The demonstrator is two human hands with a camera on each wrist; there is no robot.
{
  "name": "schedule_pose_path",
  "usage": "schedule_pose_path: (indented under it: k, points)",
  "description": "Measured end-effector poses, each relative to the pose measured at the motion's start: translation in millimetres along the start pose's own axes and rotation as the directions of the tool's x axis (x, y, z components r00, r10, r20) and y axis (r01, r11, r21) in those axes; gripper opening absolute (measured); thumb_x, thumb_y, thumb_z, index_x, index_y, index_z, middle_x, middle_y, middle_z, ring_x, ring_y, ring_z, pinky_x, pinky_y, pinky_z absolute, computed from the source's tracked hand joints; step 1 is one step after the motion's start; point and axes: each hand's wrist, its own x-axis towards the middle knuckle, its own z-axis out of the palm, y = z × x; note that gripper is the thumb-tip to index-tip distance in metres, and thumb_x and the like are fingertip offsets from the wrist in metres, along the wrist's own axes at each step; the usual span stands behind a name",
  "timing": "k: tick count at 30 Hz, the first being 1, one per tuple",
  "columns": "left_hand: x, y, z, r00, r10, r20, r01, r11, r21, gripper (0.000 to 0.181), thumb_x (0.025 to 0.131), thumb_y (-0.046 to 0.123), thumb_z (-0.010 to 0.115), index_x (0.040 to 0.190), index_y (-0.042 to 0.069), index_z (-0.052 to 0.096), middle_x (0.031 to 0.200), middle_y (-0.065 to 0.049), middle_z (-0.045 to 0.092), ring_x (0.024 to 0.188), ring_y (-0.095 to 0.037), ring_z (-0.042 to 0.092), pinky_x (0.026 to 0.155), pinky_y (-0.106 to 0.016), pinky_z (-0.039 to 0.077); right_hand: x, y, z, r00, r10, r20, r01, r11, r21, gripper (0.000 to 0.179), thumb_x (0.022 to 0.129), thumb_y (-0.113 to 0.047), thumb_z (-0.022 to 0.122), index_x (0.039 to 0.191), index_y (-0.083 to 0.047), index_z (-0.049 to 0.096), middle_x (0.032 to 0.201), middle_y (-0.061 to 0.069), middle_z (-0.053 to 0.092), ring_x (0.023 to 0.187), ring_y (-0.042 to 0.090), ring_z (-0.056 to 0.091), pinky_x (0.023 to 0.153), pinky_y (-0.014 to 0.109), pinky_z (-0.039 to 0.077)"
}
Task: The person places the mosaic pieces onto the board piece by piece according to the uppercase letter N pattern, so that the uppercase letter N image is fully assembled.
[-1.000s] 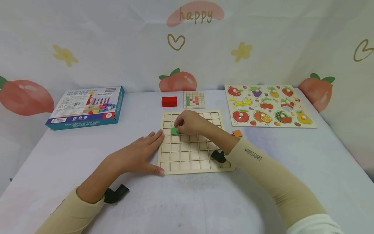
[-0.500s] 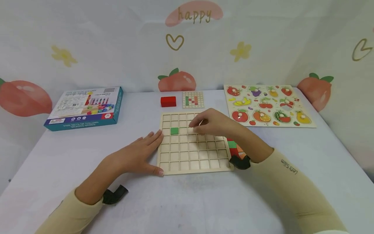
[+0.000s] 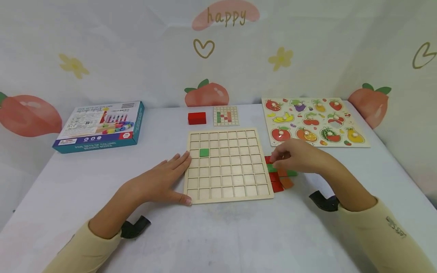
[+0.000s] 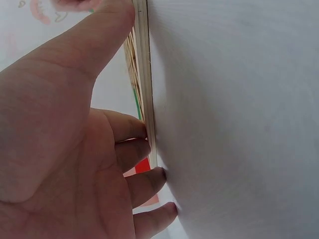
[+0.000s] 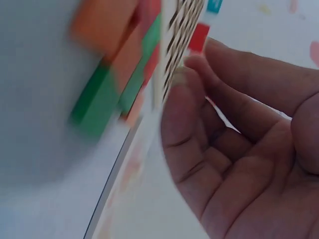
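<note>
A pale wooden grid board (image 3: 228, 182) lies mid-table, with one green square tile (image 3: 204, 152) in a cell at its upper left. My left hand (image 3: 158, 182) rests at the board's left side, fingers extended; in the left wrist view its fingertips meet the board edge (image 4: 146, 74). Beyond the board's right edge, several loose tiles lie bunched: red tiles (image 3: 275, 178), an orange tile (image 3: 286, 182) and green ones. Above them is my right hand (image 3: 300, 157), its fingers bent and partly covering the bunch. The right wrist view shows the right hand (image 5: 244, 149) with nothing visible between thumb and fingers.
Behind the board stand a red block (image 3: 197, 118) and a small grid pattern card (image 3: 226, 116). A boxed bead set (image 3: 99, 125) lies at the back left. The fruit puzzle board (image 3: 315, 123) occupies the back right, close behind my right hand.
My right hand has let go of the green tile in its cell and moved right across the board to the loose tiles. My left hand has stayed in place.
</note>
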Motion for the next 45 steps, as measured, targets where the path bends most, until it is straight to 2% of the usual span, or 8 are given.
schedule_pose_path:
  k: [5,10,22,27,31,35,40,45]
  points:
    - [0.3,-1.0,0.4,1.0,-0.012,0.0,0.012,1.0,0.005,0.124,0.074,0.074,0.07,0.16,0.004,0.015,0.167,-0.012,0.009,0.151,-0.039,0.01,0.117,-0.058,0.018,-13.2,20.1,-3.3,0.998,0.056,0.016,-0.055,0.997,-0.048,0.012,0.086,-0.016,0.08,0.092,-0.011,0.071,0.083,-0.001,0.062,0.081,0.02,0.055,0.068,0.034,0.048]
    - [0.3,-2.0,1.3,1.0,-0.019,0.002,0.019,1.0,0.002,0.124,0.074,0.075,0.07,0.16,0.004,0.015,0.167,-0.011,0.008,0.151,-0.038,0.01,0.117,-0.059,0.018,-18.1,33.8,-1.8,0.997,0.08,0.004,-0.079,0.994,-0.073,0.018,0.084,-0.016,0.082,0.096,-0.01,0.07,0.084,-0.001,0.06,0.081,0.019,0.053,0.068,0.034,0.047]
    - [0.6,-2.7,2.6,1.0,-0.009,-0.006,0.009,1.0,-0.001,0.124,0.074,0.075,0.07,0.16,0.005,0.015,0.167,-0.011,0.009,0.151,-0.038,0.009,0.117,-0.058,0.018,-19.2,41.1,2.2,0.997,0.069,-0.019,-0.07,0.996,-0.047,0.018,0.082,-0.012,0.083,0.093,-0.008,0.069,0.081,0.0,0.058,0.078,0.02,0.052,0.066,0.033,0.046]
    - [1.0,-1.6,2.9,1.0,-0.01,-0.003,0.01,1.0,-0.006,0.125,0.073,0.075,0.07,0.16,0.005,0.015,0.167,-0.011,0.008,0.151,-0.038,0.009,0.117,-0.058,0.018,-21.7,42.7,1.4,0.997,0.075,-0.027,-0.075,0.997,-0.021,0.023,0.08,-0.014,0.085,0.09,-0.009,0.065,0.083,0.001,0.059,0.08,0.021,0.053,0.067,0.034,0.047]
    - [1.1,-0.1,3.2,1.0,-0.013,-0.004,0.013,1.0,-0.007,0.125,0.073,0.074,0.071,0.16,0.004,0.016,0.167,-0.012,0.008,0.151,-0.038,0.009,0.117,-0.058,0.018,-24.3,44.7,-1.6,0.996,0.084,-0.031,-0.084,0.996,0.011,0.019,0.084,-0.017,0.082,0.089,-0.01,0.065,0.084,0.0,0.061,0.081,0.021,0.054,0.068,0.034,0.049]
    - [1.3,0.7,3.2,1.0,-0.015,-0.006,0.015,1.0,-0.001,0.125,0.073,0.073,0.072,0.16,0.004,0.015,0.167,-0.012,0.008,0.151,-0.038,0.009,0.117,-0.058,0.019,-24.8,46.8,-5.4,0.994,0.103,-0.032,-0.1,0.991,0.093,0.014,0.089,-0.016,0.078,0.094,-0.008,0.068,0.084,0.0,0.065,0.079,0.02,0.057,0.067,0.032,0.051]
    - [1.0,0.8,2.6,1.0,-0.017,-0.003,0.017,1.0,0.002,0.125,0.073,0.073,0.072,0.16,0.004,0.015,0.167,-0.012,0.008,0.151,-0.038,0.009,0.117,-0.059,0.018,-21.7,45.2,-6.8,0.992,0.117,-0.046,-0.105,0.973,0.208,0.016,0.092,-0.014,0.075,0.102,-0.003,0.07,0.088,0.002,0.07,0.079,0.021,0.063,0.071,0.029,0.056]
    - [0.7,0.6,2.3,1.0,-0.02,0.004,0.02,1.0,-0.003,0.126,0.073,0.075,0.071,0.16,0.004,0.015,0.167,-0.011,0.008,0.151,-0.038,0.009,0.117,-0.059,0.018,-14.4,37.3,-5.7,0.993,0.105,-0.053,-0.09,0.967,0.239,0.018,0.093,-0.015,0.074,0.105,-0.003,0.072,0.088,0.003,0.071,0.08,0.021,0.066,0.073,0.03,0.055]
